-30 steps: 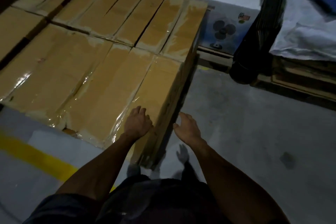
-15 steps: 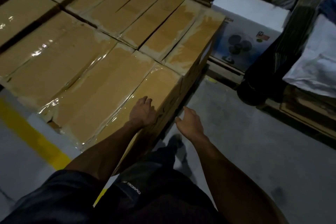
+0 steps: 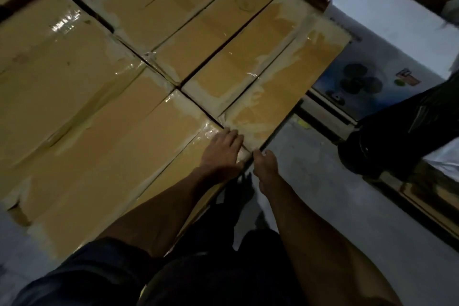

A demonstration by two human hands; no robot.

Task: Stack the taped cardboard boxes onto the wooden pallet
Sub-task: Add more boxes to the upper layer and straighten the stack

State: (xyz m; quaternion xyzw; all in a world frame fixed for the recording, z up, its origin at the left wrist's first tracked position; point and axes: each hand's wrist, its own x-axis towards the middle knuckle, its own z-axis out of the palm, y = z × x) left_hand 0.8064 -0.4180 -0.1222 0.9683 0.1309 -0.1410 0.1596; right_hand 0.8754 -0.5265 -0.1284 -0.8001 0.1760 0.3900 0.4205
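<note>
The left hand lies flat-fingered atop the nearest box, whose long axis runs back toward the person; the right hand, relaxed, touches its side edge.

Taped boxes: at least 8 tops in view in 1 flat layer, some cut by the frame edge, so the full count cannot be told. Fan box, white: 1. Hands: 2, left and right.
</note>
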